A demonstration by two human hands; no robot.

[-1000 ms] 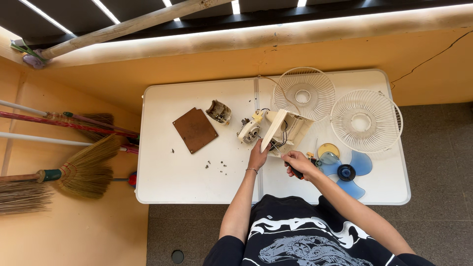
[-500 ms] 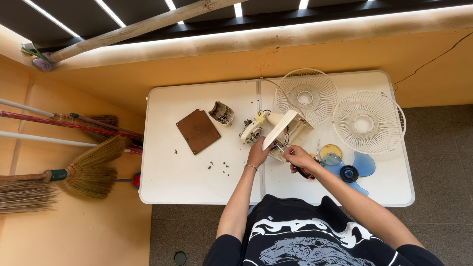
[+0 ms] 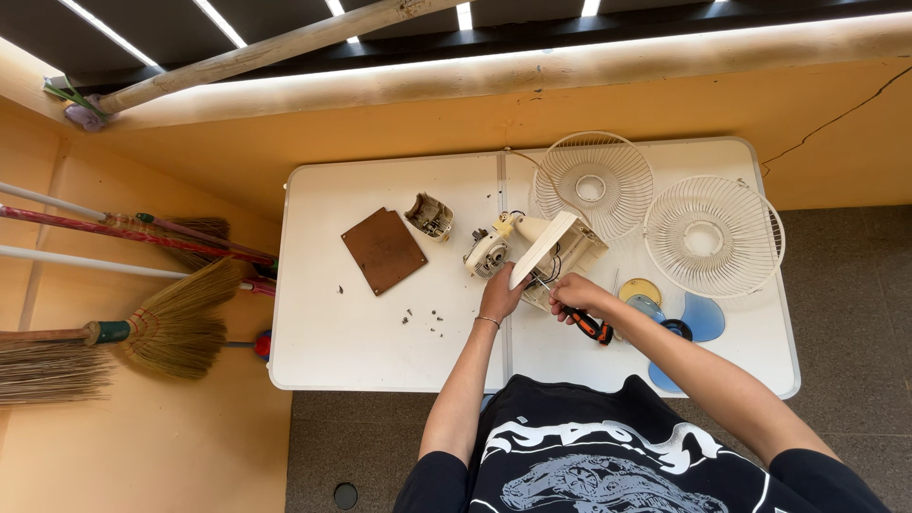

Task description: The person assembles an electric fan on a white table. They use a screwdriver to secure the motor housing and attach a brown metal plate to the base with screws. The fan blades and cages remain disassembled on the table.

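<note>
Two bare hands are working near the middle of the white folding table [image 3: 380, 342]. The left hand [image 3: 498, 293] is gripping the lower edge of the cream plastic fan housing [image 3: 556, 249], which is standing tilted. The right hand [image 3: 576, 294] is closed around the orange and black screwdriver [image 3: 591, 326], with its tip pointing into the housing. Just beside it, toward the right edge, the blue fan blade [image 3: 701, 318] is lying. Two white wire fan guards [image 3: 712, 236] are lying by the far right corner, and a brown square board [image 3: 383, 250] toward the left edge.
</note>
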